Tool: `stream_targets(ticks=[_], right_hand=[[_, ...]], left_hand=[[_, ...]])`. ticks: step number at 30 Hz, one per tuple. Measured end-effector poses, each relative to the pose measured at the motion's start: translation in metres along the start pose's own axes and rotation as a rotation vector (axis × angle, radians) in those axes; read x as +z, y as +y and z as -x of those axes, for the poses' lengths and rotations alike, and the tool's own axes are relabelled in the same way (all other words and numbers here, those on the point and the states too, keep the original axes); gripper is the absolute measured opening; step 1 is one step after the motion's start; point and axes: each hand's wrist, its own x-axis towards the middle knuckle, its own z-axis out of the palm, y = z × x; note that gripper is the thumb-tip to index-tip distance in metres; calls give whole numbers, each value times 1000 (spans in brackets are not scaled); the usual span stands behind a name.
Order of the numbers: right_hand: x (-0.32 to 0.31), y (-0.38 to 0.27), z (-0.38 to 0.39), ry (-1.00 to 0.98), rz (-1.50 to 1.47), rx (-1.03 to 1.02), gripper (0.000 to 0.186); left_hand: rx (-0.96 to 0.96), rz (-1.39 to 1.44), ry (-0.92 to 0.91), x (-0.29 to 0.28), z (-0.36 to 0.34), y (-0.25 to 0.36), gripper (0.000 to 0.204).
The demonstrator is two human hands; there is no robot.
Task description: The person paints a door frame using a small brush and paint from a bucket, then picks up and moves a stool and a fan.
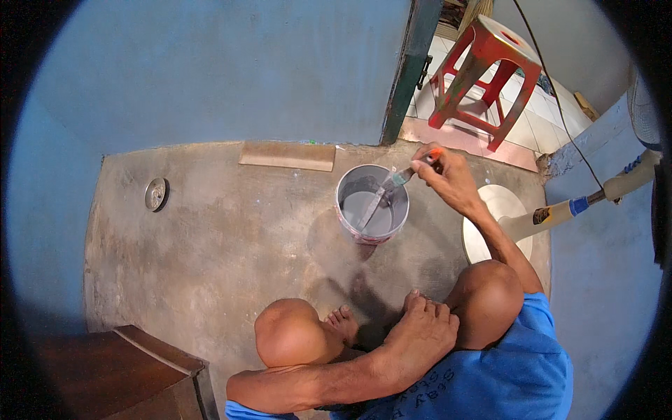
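Observation:
My right hand [448,175] is closed on a paintbrush [400,177] with an orange-tipped handle and teal band, over the bucket’s right rim. A white bucket [395,224] on the concrete holds grey paint. A long paint-coated strip [378,206] slants from the brush into it; whether they are one piece is unclear. My left hand [428,322] rests against my right leg near the knee, fingers loosely bent and apart from any tool, fingertips partly hidden.
A wooden board [285,155] lies by the blue wall, a metal dish [155,194] at left. A red stool [493,119] stands beyond the doorway. A fan stand’s round base [483,231] and hanging cable are at right, dark wooden furniture [112,371] at lower left.

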Motion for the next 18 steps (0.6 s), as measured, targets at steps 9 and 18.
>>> stream_targets(ticks=[9,18], right_hand=[[43,38,15,-74,130,-333,21],[36,29,69,67,-170,108,22]], left_hand=[[-149,559,45,-76,33,-103,25],[-869,946,498,80,-6,-286,40]])
